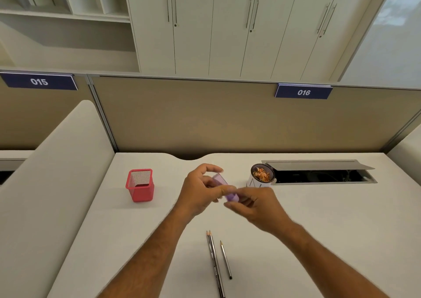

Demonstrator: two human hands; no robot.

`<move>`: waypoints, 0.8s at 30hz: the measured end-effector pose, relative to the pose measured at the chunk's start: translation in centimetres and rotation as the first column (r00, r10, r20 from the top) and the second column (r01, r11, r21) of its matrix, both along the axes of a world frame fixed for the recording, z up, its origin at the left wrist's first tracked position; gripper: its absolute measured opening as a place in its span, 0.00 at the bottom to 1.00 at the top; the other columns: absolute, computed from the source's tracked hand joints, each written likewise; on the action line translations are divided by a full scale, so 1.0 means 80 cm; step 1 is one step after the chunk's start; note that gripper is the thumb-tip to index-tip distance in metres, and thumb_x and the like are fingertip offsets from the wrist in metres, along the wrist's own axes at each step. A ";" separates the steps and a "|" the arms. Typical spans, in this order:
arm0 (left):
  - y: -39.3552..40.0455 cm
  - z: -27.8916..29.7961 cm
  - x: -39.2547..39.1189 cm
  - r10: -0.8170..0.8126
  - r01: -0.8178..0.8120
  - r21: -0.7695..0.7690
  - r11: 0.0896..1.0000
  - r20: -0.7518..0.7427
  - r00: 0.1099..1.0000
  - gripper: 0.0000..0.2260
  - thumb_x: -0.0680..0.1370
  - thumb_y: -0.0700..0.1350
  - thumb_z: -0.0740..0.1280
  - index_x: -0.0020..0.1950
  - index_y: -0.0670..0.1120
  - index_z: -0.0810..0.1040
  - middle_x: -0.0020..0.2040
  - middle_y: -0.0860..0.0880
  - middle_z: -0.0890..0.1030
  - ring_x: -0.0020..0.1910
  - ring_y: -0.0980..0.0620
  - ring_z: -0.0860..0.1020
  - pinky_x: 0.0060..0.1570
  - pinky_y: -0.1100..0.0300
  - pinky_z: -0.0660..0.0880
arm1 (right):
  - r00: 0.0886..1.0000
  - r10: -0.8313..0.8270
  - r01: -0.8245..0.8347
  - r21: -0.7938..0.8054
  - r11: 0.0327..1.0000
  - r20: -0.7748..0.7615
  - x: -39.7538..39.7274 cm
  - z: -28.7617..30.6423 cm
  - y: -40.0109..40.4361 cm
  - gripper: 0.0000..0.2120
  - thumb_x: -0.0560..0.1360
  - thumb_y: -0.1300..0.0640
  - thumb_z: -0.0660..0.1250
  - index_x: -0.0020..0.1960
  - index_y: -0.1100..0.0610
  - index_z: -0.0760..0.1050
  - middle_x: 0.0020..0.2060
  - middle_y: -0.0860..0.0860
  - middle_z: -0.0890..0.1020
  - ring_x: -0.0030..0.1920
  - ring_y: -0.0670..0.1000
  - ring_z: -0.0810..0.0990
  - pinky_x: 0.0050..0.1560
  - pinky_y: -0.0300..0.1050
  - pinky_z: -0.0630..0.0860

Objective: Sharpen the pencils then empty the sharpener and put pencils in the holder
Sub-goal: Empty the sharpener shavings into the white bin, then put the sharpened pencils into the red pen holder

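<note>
A translucent purple sharpener (224, 187) is held above the middle of the white desk (330, 218) by both hands. My left hand (200, 193) pinches its upper end and my right hand (257, 204) grips its lower end. Whether its two parts are joined or apart I cannot tell. Three sharpened pencils lie near the front edge: two side by side (214, 263) and a shorter one (226, 259) to their right. A red mesh holder (140, 185) stands to the left with nothing visible inside. A white cup (260, 177) with orange shavings in it stands just right of my hands.
An open cable hatch (319, 172) with a raised grey flap is set into the desk behind the cup. A tan partition with the signs 015 and 016 closes the back. A beige divider (57, 172) borders the left side.
</note>
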State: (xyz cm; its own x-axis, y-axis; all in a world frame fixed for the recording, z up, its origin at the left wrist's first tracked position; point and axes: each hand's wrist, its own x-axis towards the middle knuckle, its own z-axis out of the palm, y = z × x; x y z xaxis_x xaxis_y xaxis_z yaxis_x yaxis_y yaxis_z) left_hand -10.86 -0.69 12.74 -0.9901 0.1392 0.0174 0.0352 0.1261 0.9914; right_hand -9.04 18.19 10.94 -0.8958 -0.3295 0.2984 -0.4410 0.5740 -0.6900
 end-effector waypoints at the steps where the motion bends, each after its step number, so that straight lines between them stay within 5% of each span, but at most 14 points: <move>1: 0.001 -0.009 0.003 -0.003 0.003 -0.015 1.000 0.017 1.000 0.24 0.66 0.48 0.79 0.58 0.50 0.75 0.36 0.47 0.84 0.34 0.51 0.81 0.36 0.61 0.80 | 0.999 -0.029 0.029 -0.005 1.000 0.017 0.006 -0.013 -0.004 0.11 0.71 0.46 0.73 0.43 0.55 0.83 0.29 0.40 0.82 0.29 0.42 0.78 0.31 0.35 0.74; 7: -0.014 -0.107 0.031 0.107 -0.122 -0.370 0.921 -0.060 0.992 0.23 0.71 0.61 0.70 0.63 0.56 0.72 0.46 0.56 0.83 0.49 0.56 0.80 0.49 0.61 0.78 | 0.921 -0.386 0.374 0.172 0.911 0.044 0.048 -0.110 -0.017 0.16 0.69 0.36 0.66 0.37 0.49 0.79 0.26 0.44 0.79 0.28 0.45 0.76 0.32 0.40 0.74; 13: -0.088 -0.222 0.086 0.014 -0.219 -0.811 0.543 -0.252 0.968 0.34 0.74 0.72 0.50 0.61 0.48 0.77 0.54 0.51 0.83 0.56 0.48 0.79 0.52 0.52 0.77 | 0.792 -0.588 0.479 0.433 0.764 0.162 0.086 -0.178 -0.002 0.16 0.73 0.34 0.62 0.40 0.47 0.73 0.30 0.43 0.78 0.33 0.45 0.78 0.35 0.40 0.75; 15: -0.108 -0.250 0.104 0.018 -0.159 -0.885 0.437 -0.168 0.986 0.37 0.75 0.72 0.46 0.63 0.46 0.76 0.60 0.48 0.81 0.61 0.46 0.78 0.60 0.48 0.73 | 0.760 -0.626 0.492 0.477 0.728 0.171 0.093 -0.191 0.004 0.17 0.73 0.34 0.61 0.40 0.48 0.72 0.31 0.44 0.78 0.33 0.47 0.79 0.36 0.43 0.77; 19: -0.128 -0.282 0.130 0.066 -0.056 -0.938 0.341 -0.035 0.997 0.40 0.76 0.72 0.44 0.71 0.44 0.69 0.71 0.46 0.72 0.72 0.47 0.66 0.72 0.49 0.46 | 0.731 -0.660 0.494 0.531 0.688 0.174 0.098 -0.202 0.012 0.17 0.74 0.36 0.61 0.41 0.50 0.71 0.34 0.45 0.79 0.35 0.49 0.79 0.38 0.45 0.77; 24: -0.129 -0.295 0.140 0.068 -0.008 -0.955 0.297 0.013 0.998 0.40 0.75 0.72 0.44 0.75 0.44 0.63 0.76 0.44 0.63 0.75 0.47 0.58 0.72 0.43 0.43 | 0.730 -0.659 0.476 0.556 0.681 0.182 0.099 -0.203 0.009 0.18 0.74 0.35 0.61 0.43 0.50 0.71 0.37 0.45 0.80 0.38 0.49 0.79 0.39 0.44 0.76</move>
